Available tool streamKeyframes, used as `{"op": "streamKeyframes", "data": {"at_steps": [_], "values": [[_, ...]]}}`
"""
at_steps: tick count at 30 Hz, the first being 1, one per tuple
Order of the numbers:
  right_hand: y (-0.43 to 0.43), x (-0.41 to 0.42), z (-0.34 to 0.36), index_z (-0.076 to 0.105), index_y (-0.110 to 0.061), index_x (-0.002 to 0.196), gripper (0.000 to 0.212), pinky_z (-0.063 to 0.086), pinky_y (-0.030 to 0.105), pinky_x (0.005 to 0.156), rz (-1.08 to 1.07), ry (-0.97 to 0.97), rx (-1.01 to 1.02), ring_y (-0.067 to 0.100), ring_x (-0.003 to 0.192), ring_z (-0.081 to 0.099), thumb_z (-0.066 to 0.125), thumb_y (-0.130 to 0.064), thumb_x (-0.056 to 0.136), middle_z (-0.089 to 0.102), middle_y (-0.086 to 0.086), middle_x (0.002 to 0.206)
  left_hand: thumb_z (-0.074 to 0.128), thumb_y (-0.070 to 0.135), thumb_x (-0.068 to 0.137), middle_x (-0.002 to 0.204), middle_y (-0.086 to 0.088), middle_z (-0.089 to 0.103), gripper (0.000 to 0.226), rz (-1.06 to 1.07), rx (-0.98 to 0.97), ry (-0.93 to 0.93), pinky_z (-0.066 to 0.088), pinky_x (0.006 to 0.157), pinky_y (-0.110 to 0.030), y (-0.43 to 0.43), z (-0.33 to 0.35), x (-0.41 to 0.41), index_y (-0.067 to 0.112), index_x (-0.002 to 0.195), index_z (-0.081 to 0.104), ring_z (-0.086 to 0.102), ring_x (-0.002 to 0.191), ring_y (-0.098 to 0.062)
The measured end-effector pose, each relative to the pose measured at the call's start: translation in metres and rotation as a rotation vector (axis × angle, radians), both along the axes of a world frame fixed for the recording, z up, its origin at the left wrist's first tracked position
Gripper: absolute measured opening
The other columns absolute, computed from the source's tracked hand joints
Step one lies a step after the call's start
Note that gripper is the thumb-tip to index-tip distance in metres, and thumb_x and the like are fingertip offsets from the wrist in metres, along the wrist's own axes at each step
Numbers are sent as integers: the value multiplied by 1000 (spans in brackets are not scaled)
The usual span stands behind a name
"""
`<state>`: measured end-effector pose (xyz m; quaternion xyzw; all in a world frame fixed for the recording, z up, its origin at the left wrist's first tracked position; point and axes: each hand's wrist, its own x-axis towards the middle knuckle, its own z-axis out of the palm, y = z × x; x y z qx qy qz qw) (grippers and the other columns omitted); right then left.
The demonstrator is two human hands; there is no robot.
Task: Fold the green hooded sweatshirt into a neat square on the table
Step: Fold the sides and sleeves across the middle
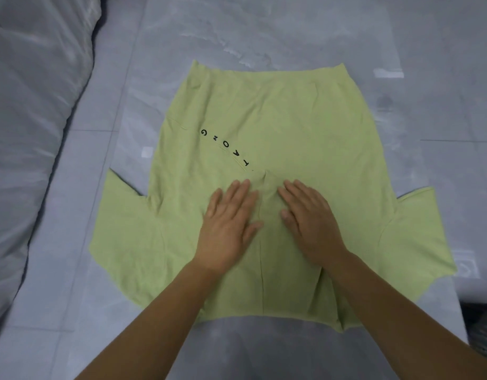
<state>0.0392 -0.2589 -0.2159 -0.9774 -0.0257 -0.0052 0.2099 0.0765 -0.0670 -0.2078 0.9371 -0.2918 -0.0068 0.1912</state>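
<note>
The green hooded sweatshirt (278, 127) lies spread flat on the grey table (264, 31), hem at the far end, black letters running diagonally across its middle. Its two sleeves stick out to the left (118, 229) and right (417, 231) near me. The hood is folded up over the body, and its tip forms a small bump between my hands. My left hand (228, 226) and my right hand (310, 218) rest palm down on the hood, fingers spread, side by side. Neither hand grips the cloth.
A grey, shiny bundle of bedding or pillow (31, 133) fills the left side, beside the table. A dark object (483, 333) shows at the lower right edge. Bare table surface surrounds the sweatshirt on the far side and on the left.
</note>
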Motion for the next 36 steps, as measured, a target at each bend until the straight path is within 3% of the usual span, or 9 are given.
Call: {"op": "streamKeyframes", "data": {"at_steps": [3,6,9,12,22,27,30,33,36], "values": [[-6,1,-11,32,-14,142,68,8,33,114,-10,86,-52,20,140,24,5,-52,93,32,2,150,10,58,93,148,-13,35,70,20,205,92,4,113,-36,8,-20,-4,11,139,34,18,138,-22],[-11,4,-2,36,-10,139,62,14,33,115,-115,90,242,19,138,27,18,-45,91,34,6,148,9,62,90,148,-14,36,76,37,211,129,6,112,-37,6,-14,-1,10,138,38,27,139,-28],[-22,-21,19,55,-5,120,41,36,27,97,-531,-95,501,19,111,49,38,-28,90,55,8,120,16,57,91,143,-14,44,69,65,77,134,14,109,-37,-9,9,0,10,131,48,39,134,-29],[-20,-78,18,55,-14,94,12,38,28,76,-799,-10,555,25,85,53,48,-22,88,53,2,91,34,39,93,136,-12,53,47,-153,22,7,24,105,-38,-44,22,-6,10,122,56,49,125,-27],[18,-163,-7,57,-8,49,41,42,32,42,-799,120,31,32,48,57,44,-37,75,51,14,52,29,51,86,140,-8,49,62,-307,329,31,15,108,-43,-96,-13,-8,14,133,48,46,129,-26],[18,-175,-7,56,-10,46,60,43,31,43,-777,114,-64,30,48,59,32,-45,89,52,11,52,19,56,91,139,-10,49,67,-289,348,18,12,106,-43,-98,-15,-11,12,132,49,47,128,-28],[15,-165,4,57,-13,57,40,46,34,51,-765,89,-67,31,57,60,40,-41,80,56,10,61,13,55,93,141,-10,47,67,-283,261,-9,12,109,-43,-97,-3,-15,13,132,48,40,133,-24],[21,-152,12,57,-12,90,27,40,38,74,-700,-71,34,30,88,53,42,-33,84,65,16,91,18,51,95,147,-8,36,57,-232,162,-52,7,113,-41,-80,8,-26,17,136,39,24,137,-20],[32,-121,16,51,-9,120,42,30,34,100,-467,-154,85,24,122,41,24,-31,97,55,17,130,15,53,95,151,-7,25,59,-23,143,-18,5,113,-42,-48,12,-45,18,141,28,17,140,-21]]}}
